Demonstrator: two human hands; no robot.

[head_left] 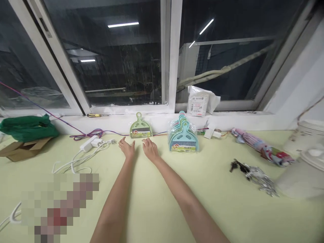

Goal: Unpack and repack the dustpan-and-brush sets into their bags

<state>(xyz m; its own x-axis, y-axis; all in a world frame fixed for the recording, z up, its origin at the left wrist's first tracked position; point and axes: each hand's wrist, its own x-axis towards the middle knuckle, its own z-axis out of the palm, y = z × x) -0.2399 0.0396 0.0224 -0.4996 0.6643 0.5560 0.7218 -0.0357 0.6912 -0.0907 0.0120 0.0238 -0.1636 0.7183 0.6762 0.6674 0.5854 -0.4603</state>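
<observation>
A green dustpan and brush set in clear wrapping leans upright against the wall under the window. Just in front of it, my left hand hovers low over the table with fingers apart, holding nothing. My right hand is close by on the other side, its fingers loosely curled and nothing visible in them. To the right of my hands stands a row of wrapped dustpan and brush sets, the front one light blue, with several more behind it.
On the left are a green cloth bundle, a cardboard box, a white power adapter with cables and a screwdriver. At right lie a folded umbrella, a metal chain with keys and white buckets. A white package sits on the sill.
</observation>
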